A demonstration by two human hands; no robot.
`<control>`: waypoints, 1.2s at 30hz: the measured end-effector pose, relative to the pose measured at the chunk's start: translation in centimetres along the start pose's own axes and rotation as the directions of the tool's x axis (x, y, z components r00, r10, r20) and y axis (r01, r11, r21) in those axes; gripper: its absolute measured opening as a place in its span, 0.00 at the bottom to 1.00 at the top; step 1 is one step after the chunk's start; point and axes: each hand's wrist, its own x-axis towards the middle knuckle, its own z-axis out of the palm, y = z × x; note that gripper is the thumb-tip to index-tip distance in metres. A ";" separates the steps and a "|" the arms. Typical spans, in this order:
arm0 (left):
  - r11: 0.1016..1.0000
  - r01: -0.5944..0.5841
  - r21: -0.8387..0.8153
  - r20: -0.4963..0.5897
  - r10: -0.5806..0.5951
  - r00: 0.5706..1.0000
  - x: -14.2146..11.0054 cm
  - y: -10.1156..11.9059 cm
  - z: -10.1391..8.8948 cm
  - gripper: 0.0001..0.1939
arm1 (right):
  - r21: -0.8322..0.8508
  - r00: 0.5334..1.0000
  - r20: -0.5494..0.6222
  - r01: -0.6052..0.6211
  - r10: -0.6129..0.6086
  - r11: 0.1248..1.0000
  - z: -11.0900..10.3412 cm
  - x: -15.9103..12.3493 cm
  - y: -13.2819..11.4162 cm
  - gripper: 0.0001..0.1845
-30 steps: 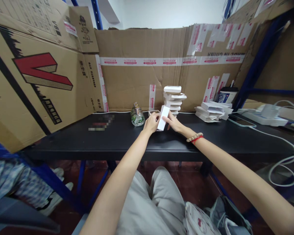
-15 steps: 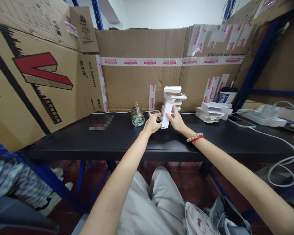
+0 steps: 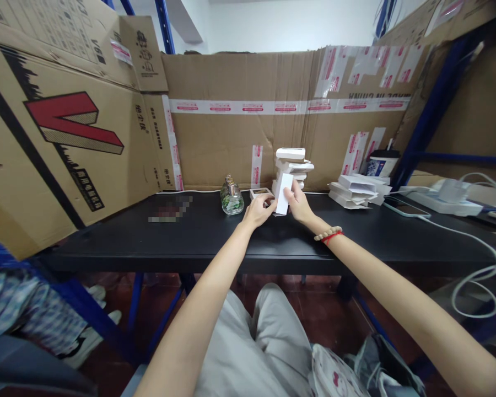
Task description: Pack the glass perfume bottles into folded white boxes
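A small white cardboard box (image 3: 284, 194) is held tilted above the black table, its long narrow side facing me. My right hand (image 3: 301, 206) is closed around its right side, with the thumb on the front face. My left hand (image 3: 258, 212) has its fingers curled, fingertips against the lower left edge of the box. What lies behind the box is hidden. Just behind my hands stands a stack of white boxes (image 3: 290, 154). A flat white box with a window (image 3: 261, 192) lies behind my left hand, partly covered by it.
Left of my hands stands a glass bottle (image 3: 232, 199) with green contents. Flattened white cartons (image 3: 355, 190), a lidded cup (image 3: 382, 162), a phone (image 3: 406, 207) and a white power strip (image 3: 442, 194) with cables occupy the right. Cardboard panels (image 3: 231, 138) wall the black table (image 3: 182, 237).
The white box has shifted to the right and stands more upright, with my right hand moving along. My left hand has moved slightly right, its fingertips now at the box's edge.
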 end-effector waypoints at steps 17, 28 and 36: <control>0.989 0.122 -0.083 0.106 -0.113 0.988 0.3 -1.2 0.5 0.27 | 0.072 0.980 0.199 -0.017 0.002 0.997 -0.1 0.0 0.0 0.29; 0.826 0.272 -0.494 -0.043 -0.336 0.941 0.6 -0.3 0.1 0.37 | -0.156 0.977 0.192 0.120 -0.089 0.980 -0.4 -0.3 -1.1 0.37; 0.692 0.237 -0.682 -0.002 -0.325 0.946 0.7 0.8 0.0 0.25 | -0.144 0.981 0.172 0.117 -0.091 0.983 0.1 -0.3 -0.9 0.37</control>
